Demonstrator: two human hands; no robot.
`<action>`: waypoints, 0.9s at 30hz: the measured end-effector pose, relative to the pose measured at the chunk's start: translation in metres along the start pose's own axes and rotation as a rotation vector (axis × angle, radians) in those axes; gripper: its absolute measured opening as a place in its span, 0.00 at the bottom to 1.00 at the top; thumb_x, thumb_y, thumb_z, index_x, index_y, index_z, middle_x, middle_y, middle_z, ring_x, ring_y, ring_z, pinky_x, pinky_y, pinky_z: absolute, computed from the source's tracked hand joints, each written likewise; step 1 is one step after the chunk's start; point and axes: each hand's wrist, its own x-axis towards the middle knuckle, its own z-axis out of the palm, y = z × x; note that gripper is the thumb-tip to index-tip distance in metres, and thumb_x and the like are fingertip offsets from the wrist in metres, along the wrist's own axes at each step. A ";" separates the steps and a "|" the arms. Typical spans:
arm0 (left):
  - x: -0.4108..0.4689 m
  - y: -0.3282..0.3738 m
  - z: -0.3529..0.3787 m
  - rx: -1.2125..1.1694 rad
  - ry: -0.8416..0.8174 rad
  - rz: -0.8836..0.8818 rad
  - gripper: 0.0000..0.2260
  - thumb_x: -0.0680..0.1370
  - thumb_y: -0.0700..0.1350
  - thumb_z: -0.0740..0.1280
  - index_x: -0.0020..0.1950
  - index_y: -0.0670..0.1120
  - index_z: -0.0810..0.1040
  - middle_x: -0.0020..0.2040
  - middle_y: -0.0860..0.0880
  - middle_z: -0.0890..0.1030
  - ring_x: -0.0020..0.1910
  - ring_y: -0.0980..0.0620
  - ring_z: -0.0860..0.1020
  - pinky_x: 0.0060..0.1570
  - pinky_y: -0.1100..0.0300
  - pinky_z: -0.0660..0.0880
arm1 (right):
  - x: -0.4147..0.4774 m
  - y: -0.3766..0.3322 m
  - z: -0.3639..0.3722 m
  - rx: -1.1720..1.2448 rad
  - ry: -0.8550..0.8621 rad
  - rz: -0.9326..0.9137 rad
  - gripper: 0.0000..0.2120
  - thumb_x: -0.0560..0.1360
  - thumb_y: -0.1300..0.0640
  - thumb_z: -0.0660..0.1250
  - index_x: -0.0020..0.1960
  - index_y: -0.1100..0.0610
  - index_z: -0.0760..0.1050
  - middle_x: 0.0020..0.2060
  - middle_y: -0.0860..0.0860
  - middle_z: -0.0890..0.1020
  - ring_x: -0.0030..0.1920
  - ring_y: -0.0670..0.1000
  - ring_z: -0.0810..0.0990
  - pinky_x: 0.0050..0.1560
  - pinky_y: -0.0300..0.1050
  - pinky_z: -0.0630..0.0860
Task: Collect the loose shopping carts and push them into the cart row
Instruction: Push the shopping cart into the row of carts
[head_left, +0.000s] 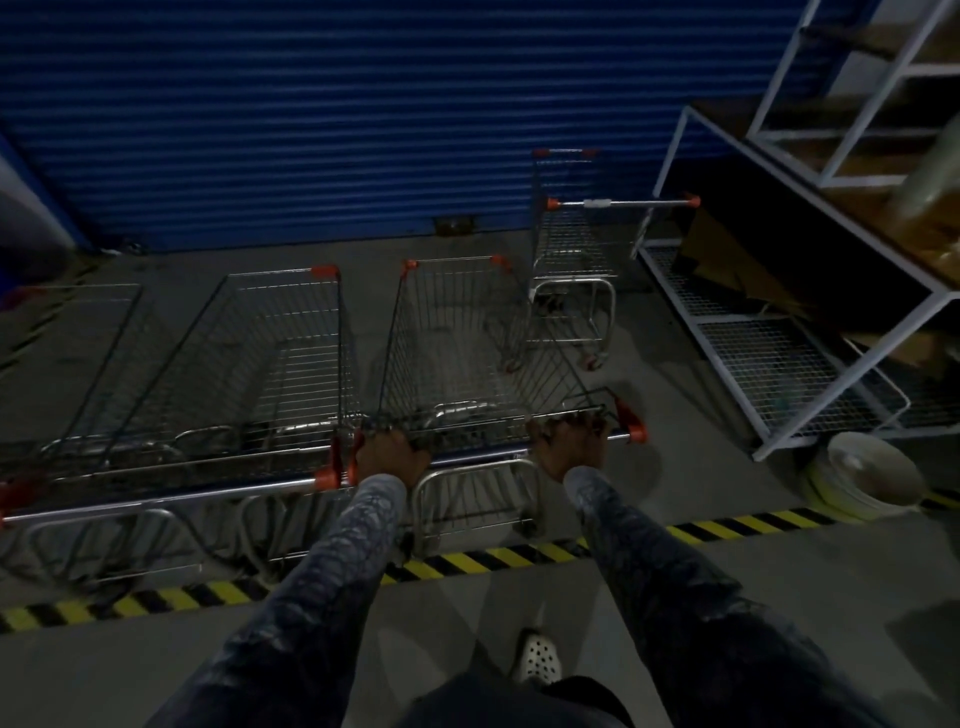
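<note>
Both hands are clamped on the handle bar of the held shopping cart (467, 353): the left hand (392, 457) near the bar's left end, the right hand (571, 447) near its right end. The cart's long axis runs straight away from the person toward the blue roller shutter (363, 114), nose first. The parked cart (249, 364) stands just beside it on its left, parallel, handle ends nearly touching. A loose cart (571, 249) stands beyond the held cart's right front corner, near the shutter. All three baskets appear empty.
</note>
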 end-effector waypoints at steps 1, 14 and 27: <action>-0.002 -0.004 0.003 0.019 0.023 0.027 0.22 0.76 0.58 0.63 0.56 0.41 0.82 0.54 0.40 0.84 0.55 0.39 0.81 0.55 0.53 0.76 | -0.001 -0.001 0.000 -0.001 -0.013 -0.004 0.32 0.81 0.33 0.48 0.56 0.51 0.84 0.57 0.54 0.83 0.68 0.59 0.72 0.73 0.64 0.56; 0.022 -0.044 0.031 0.283 0.086 0.136 0.30 0.70 0.57 0.45 0.51 0.50 0.85 0.48 0.50 0.85 0.56 0.44 0.80 0.64 0.45 0.68 | -0.013 -0.014 -0.004 -0.063 -0.056 -0.039 0.29 0.82 0.36 0.48 0.61 0.52 0.81 0.62 0.56 0.81 0.68 0.59 0.71 0.73 0.62 0.55; 0.011 -0.065 -0.004 0.499 0.092 0.259 0.24 0.72 0.56 0.53 0.51 0.49 0.86 0.54 0.44 0.84 0.61 0.37 0.74 0.60 0.39 0.64 | -0.013 -0.011 -0.003 -0.059 -0.023 -0.022 0.41 0.78 0.33 0.36 0.60 0.53 0.82 0.61 0.55 0.81 0.69 0.58 0.71 0.73 0.62 0.51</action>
